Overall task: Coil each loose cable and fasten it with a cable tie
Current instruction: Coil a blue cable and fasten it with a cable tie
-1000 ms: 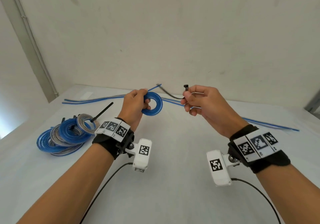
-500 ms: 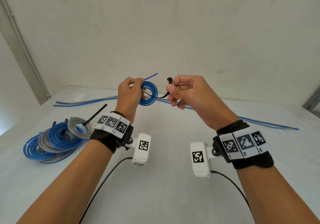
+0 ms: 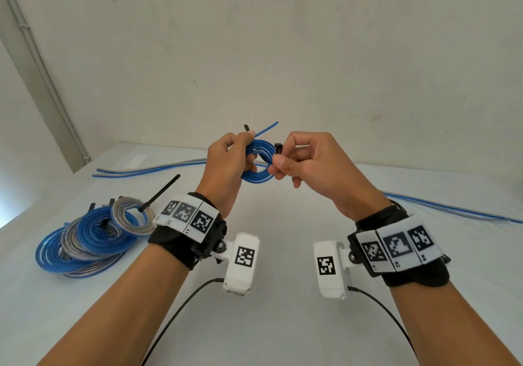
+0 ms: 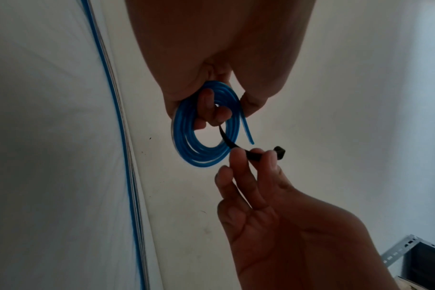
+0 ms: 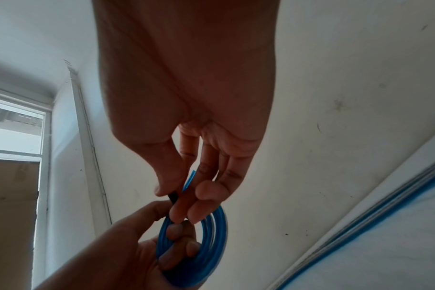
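A small coil of blue cable [image 3: 259,164] [image 4: 204,137] [image 5: 201,247] is held in the air above the table. My left hand [image 3: 229,159] grips its left side, with fingers through the ring. A black cable tie [image 4: 238,147] runs through the coil; its tail tip [image 3: 246,127] sticks up behind my left hand. My right hand [image 3: 300,161] pinches the tie near its square head [image 3: 278,148] [image 4: 280,152] between thumb and forefinger, just right of the coil. A loose end of blue cable [image 3: 267,127] points up to the right.
A pile of tied blue and grey coils [image 3: 93,238] lies on the white table [image 3: 283,323] at the left, one tie tail [image 3: 161,193] sticking up. Loose blue and grey cables [image 3: 152,169] [image 3: 452,210] lie along the back edge by the wall.
Both hands rose and came together. The tie now runs through the coil, its tail up behind my left hand and its head at the coil's right edge.
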